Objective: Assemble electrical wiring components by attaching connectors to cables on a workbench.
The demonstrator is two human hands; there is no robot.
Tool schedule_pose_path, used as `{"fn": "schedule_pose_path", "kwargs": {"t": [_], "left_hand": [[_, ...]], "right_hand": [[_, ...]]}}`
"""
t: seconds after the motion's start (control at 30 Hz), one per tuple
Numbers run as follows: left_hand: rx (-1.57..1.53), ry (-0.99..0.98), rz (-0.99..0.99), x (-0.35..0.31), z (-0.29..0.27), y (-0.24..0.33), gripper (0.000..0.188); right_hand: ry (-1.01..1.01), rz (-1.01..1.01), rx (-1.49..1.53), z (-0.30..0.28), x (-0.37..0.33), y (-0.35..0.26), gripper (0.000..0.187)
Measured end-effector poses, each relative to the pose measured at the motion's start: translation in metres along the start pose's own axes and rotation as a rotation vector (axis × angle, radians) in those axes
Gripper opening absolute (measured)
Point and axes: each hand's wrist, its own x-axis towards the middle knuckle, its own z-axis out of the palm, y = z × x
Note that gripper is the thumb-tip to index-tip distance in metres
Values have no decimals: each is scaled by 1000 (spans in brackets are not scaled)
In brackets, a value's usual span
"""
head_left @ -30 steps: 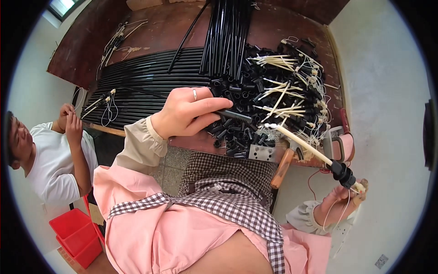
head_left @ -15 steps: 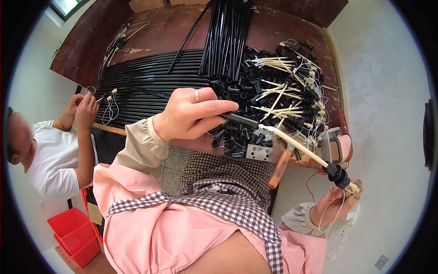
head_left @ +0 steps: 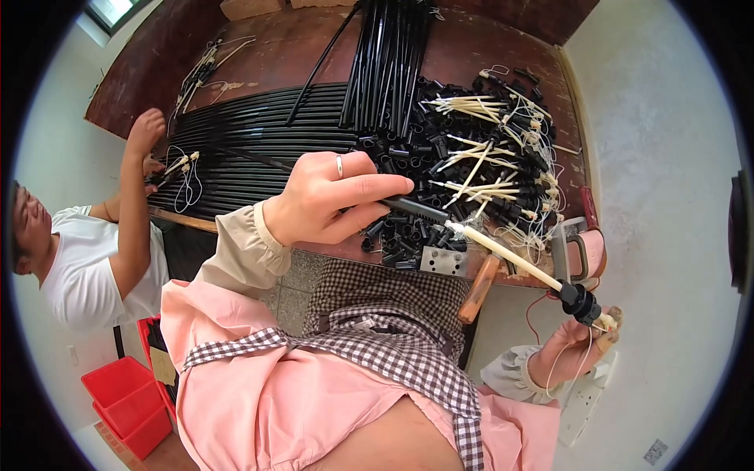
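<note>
My left hand (head_left: 338, 196) pinches a black tube (head_left: 420, 209) between thumb and fingers, its free end pointing right. Fingers of my right hand (head_left: 577, 345) are closed on the wired end of a thin cream rod (head_left: 510, 253). That rod carries a ribbed black fitting (head_left: 581, 303) near my right fingers, and white wires loop down from it. The rod's pale, narrow tip sits right by the tube's end; whether they touch, I cannot tell. Beyond the left hand lies a heap of short black tube pieces (head_left: 402, 166).
Several similar cream rods (head_left: 479, 153) with wires lie at the table's right. Long black tubes (head_left: 259, 125) cover its left and far side. At the near edge are a drilled metal block (head_left: 444, 261), a wooden handle (head_left: 479, 289) and a pink clamp-like tool (head_left: 587, 255). A co-worker (head_left: 106, 259) sits left, near red bins (head_left: 126, 400).
My hands have barely moved; the rod's tip has dropped slightly against the tube's end. The co-worker's hands have come apart, one rising and the other lowering to the wired pieces.
</note>
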Motion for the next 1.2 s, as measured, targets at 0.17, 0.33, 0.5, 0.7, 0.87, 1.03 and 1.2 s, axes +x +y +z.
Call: {"fn": "schedule_pose_path", "kwargs": {"t": [0.17,0.33,0.5,0.7,0.87,1.03,1.2], "left_hand": [[-2,71,18,2,2,1,38],[53,136,79,9,4,6,40],[225,88,109,26,3,35,41],[64,92,-264,30,23,96,40],[-93,-48,-349,14,42,105,43],[-155,-201,-445,-12,59,109,45],[-335,-163,-577,-47,80,81,49]], "right_hand": [[59,64,124,0,2,-4,31],[85,-23,-51,-1,4,-3,30],[253,-104,-112,-4,5,-27,33],[527,-360,-523,-13,12,-32,40],[55,-226,-757,-29,8,-43,34],[-108,119,-927,-14,35,-19,35],[-223,750,-310,28,36,70,24]]}}
